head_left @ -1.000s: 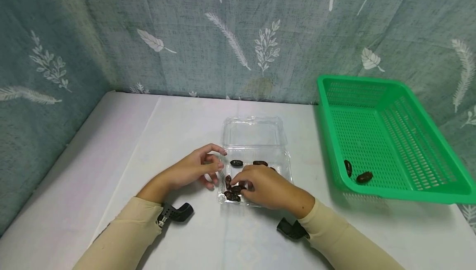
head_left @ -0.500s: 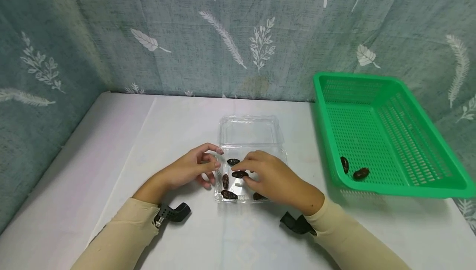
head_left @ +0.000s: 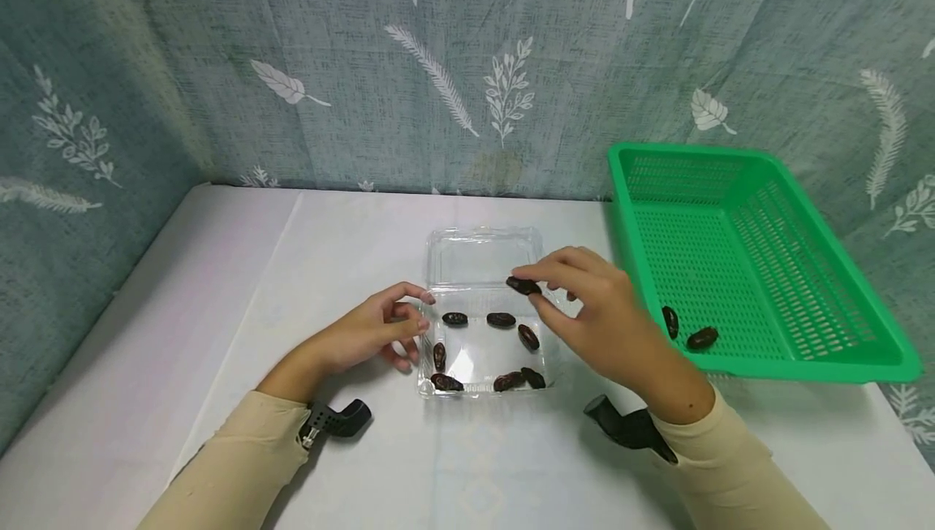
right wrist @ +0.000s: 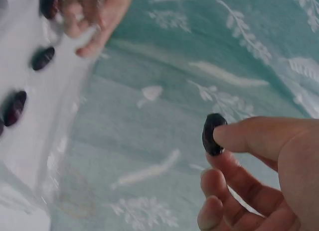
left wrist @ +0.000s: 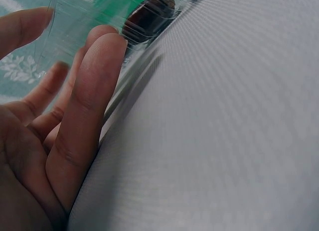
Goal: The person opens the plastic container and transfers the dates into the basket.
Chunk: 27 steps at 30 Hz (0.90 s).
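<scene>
Thumb and forefinger of the right hand (head_left: 605,311) pinch one dark date (head_left: 523,285), held just right of frame centre. Left hand (head_left: 368,333), left of centre, has its fingers spread and loosely bent at the left edge of the clear container (head_left: 475,349) (contact not confirmed). Seven other dates (head_left: 501,320) lie inside, its lid (head_left: 482,258) open. Green basket (head_left: 701,246), right of frame, holds two more dates (head_left: 703,338) near its lower-left corner.

Got the left hand (head_left: 368,331) kinda loosely curved on the left, holding the right hand (head_left: 606,319) up, pinching with thumb (head_left: 553,316) and forefinger (head_left: 558,271).
</scene>
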Tool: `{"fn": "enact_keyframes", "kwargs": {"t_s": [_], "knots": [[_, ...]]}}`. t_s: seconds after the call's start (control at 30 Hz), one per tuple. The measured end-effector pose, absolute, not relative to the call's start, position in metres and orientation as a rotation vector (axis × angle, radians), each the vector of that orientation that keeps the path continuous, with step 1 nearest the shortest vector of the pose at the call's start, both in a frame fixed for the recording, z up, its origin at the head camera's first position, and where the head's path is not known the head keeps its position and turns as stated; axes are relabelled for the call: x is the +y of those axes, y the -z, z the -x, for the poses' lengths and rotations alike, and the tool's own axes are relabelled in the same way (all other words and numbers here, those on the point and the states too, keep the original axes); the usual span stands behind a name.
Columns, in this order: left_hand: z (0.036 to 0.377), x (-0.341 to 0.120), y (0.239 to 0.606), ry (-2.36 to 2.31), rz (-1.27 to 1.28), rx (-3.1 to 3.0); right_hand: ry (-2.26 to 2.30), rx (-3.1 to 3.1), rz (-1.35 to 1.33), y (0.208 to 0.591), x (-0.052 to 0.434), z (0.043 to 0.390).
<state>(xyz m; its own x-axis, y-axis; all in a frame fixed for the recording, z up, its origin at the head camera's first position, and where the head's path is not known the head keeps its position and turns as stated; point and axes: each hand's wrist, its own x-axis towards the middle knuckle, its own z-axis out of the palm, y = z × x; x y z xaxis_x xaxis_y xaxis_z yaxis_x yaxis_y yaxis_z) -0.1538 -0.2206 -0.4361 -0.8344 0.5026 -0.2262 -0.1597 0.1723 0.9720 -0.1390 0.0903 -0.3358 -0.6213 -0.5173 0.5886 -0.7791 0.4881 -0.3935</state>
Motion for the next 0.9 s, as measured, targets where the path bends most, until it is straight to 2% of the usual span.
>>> {"fn": "enact_keyframes", "kwargs": {"t_s": [0.23, 0.47, 0.9], "knots": [[0.154, -0.22, 0.437, -1.71, -0.328, 1.934, -0.933, -2.309, -0.877, 0.321, 0.116, 0.142], [0.153, -0.222, 0.439, -1.717, -0.329, 1.926, -0.941, -2.268, -0.684, 0.323, 0.149, 0.146], [0.156, -0.217, 0.438, -1.71, -0.329, 1.935, -0.689, -2.447, -0.584, 0.334, 0.226, 0.154]]}}
